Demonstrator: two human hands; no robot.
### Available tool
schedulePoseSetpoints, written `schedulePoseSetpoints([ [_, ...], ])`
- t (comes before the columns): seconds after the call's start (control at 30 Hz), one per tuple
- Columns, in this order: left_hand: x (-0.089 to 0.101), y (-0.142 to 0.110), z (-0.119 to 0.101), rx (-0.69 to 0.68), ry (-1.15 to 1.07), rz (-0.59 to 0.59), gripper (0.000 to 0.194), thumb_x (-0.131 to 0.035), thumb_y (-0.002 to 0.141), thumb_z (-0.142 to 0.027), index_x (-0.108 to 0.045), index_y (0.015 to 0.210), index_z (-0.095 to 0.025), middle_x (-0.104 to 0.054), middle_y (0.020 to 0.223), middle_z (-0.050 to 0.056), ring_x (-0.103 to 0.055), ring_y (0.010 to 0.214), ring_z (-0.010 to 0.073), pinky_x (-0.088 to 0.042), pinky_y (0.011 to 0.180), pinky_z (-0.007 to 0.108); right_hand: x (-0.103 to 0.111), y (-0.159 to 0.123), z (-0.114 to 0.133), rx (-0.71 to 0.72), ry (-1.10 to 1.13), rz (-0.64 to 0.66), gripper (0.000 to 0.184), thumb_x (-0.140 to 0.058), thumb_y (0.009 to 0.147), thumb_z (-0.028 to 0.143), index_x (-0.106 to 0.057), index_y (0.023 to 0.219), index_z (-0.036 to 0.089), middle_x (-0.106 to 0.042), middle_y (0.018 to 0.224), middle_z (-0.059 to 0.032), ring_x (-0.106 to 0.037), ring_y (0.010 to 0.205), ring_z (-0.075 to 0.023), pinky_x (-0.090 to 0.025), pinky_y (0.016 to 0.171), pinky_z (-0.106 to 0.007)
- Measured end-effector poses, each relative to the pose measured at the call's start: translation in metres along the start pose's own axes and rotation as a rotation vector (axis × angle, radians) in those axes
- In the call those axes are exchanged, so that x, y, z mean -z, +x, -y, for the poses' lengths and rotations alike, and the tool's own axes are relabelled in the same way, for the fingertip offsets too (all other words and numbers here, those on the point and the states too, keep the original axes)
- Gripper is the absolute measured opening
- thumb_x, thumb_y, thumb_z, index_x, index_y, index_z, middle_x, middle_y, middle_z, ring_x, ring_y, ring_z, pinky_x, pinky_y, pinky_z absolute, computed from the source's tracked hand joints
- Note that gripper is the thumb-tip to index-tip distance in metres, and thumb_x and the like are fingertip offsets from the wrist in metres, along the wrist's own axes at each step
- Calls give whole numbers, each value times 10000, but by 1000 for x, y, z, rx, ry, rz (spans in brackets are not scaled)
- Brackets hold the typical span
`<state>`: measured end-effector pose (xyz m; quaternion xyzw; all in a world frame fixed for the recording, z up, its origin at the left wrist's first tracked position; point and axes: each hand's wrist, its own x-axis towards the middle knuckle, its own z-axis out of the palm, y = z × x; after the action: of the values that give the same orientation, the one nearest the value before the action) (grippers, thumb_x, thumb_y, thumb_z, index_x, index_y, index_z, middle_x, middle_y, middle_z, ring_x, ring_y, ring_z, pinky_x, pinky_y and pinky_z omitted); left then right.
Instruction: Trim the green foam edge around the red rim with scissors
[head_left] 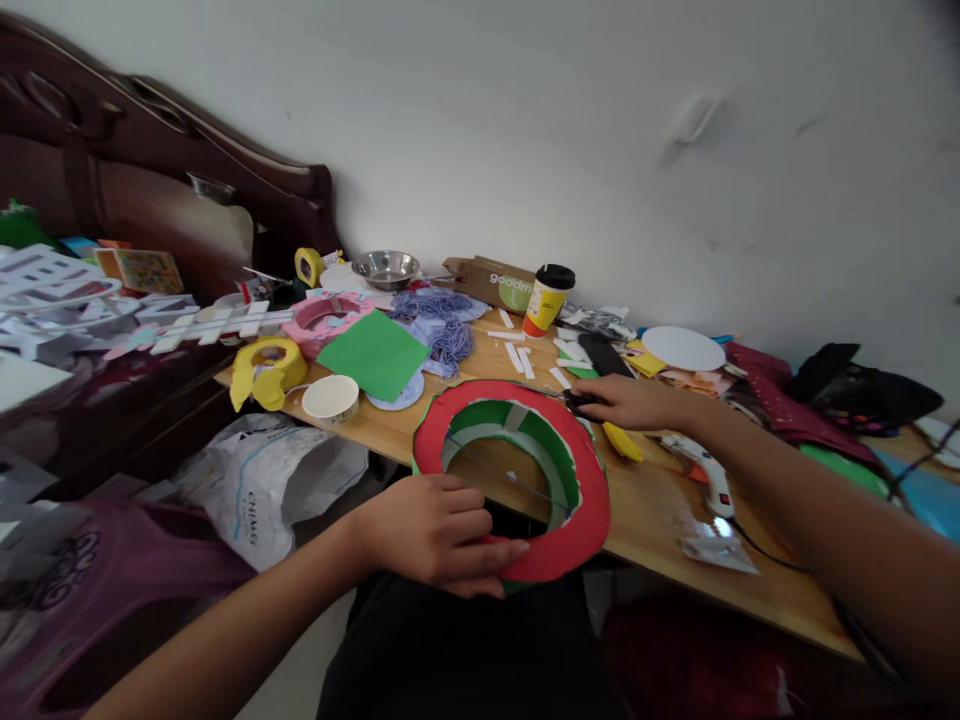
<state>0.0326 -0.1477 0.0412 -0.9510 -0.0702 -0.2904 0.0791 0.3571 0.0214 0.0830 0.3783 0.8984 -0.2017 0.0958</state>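
Note:
My left hand [442, 535] is closed on the near side of a large ring [581, 530]. Its top face is red with a ragged inner edge, and its inner wall is green with a pale band. The ring tilts toward me over the table's front edge. My right hand [615, 402] is at the ring's far right, fingers wrapped round the black handles of scissors [576, 400]. Their thin blades lie against the red rim; how far they are open is too small to tell. A yellow curved piece [622, 442] lies just below my right hand.
On the wooden table [645, 510] are a white glue gun [712, 480] with a cord, a paper cup [549, 300], white strips [514, 358], a green sheet [375, 355], purple yarn [450, 340], a white bowl [331, 398] and a metal bowl [386, 268]. A purple stool [150, 590] stands left.

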Motion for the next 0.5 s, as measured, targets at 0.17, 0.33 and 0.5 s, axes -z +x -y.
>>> schedulePoseSetpoints([
  [0.17, -1, -1, 0, 2, -13, -11, 410, -687, 929, -424, -679, 1193, -109, -581, 703, -11, -534, 582, 153, -403, 459, 317, 6, 7, 4, 2, -18, 24, 353, -436, 964, 470, -643, 1018, 189, -703, 1004, -129, -637, 862, -262, -481, 782, -373],
  [0.33, -1, -1, 0, 2, -23, -11, 412, -684, 930, -429, -684, 1190, -109, -586, 703, -9, -531, 579, 155, -400, 460, 317, 9, 8, 2, -6, -50, 26, 366, -446, 951, 477, -641, 1044, 181, -700, 1045, -147, -641, 888, -273, -477, 783, -373],
  [0.5, 0, 0, 0, -4, -10, -9, 427, -700, 918, -434, -677, 1190, -107, -580, 702, -12, -535, 574, 149, -403, 455, 311, 8, 10, -1, 25, -36, 36, 376, -426, 959, 464, -653, 1042, 177, -705, 1009, -135, -638, 863, -265, -470, 771, -368],
])
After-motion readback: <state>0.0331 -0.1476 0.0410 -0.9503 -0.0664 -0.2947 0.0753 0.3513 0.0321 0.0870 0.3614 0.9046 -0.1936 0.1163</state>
